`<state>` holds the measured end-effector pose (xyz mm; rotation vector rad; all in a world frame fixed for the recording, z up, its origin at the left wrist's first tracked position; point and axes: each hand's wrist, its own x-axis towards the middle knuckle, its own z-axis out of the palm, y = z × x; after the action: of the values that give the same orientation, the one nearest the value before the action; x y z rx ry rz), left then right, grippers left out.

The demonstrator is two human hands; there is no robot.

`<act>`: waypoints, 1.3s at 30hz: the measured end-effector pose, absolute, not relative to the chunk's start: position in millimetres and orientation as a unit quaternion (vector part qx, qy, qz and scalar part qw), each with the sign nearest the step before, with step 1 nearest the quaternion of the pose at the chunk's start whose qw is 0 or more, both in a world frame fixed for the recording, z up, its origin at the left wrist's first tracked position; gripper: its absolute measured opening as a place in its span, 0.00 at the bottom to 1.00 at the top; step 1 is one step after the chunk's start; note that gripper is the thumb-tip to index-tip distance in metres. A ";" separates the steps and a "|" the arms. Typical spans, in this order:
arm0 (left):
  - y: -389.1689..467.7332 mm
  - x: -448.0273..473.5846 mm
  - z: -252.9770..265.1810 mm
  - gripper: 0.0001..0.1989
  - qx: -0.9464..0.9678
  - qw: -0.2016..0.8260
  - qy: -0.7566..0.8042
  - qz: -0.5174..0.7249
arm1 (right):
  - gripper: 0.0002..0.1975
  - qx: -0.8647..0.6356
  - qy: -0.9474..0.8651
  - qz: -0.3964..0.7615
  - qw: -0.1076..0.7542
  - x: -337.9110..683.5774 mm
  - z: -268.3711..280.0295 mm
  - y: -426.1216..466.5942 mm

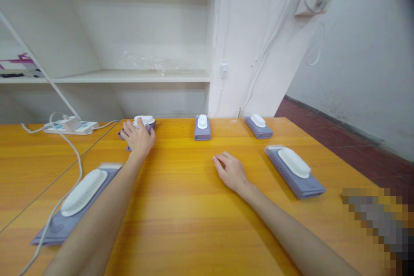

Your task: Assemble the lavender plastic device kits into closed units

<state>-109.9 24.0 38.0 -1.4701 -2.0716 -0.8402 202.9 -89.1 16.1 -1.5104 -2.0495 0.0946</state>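
Observation:
My left hand [138, 138] reaches to the back left of the table, fingers spread over a purple-grey packet [151, 126] topped with a white oval plastic piece [147, 119]. That hand covers much of this packet, and whether it grips anything does not show. Near the middle, my right hand [230, 170] is low over the wood, fingers curled in and thumb by the forefinger, with nothing visible in it. Similar packets with white pieces on top lie around: a back middle packet [202, 134], a back right packet [263, 133], a right packet [291, 181] and a front left packet [58, 226].
A white power strip [87, 127] lies at the table's back left. Its white cable [79, 159] runs forward across the front left packet. Behind the orange wooden table [181, 224] stands a white shelf [136, 76]. A blurred-out patch [378, 220] covers the right edge.

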 end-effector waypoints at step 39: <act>35.6 -126.3 40.3 0.22 -0.512 0.196 -0.796 -0.258 | 0.16 -0.566 -0.771 0.030 0.291 204.0 16.9 -89.9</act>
<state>-126.3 35.6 40.3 -1.4342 -2.2295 -0.7215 204.0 -89.9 16.9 -1.5079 -2.0555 0.0808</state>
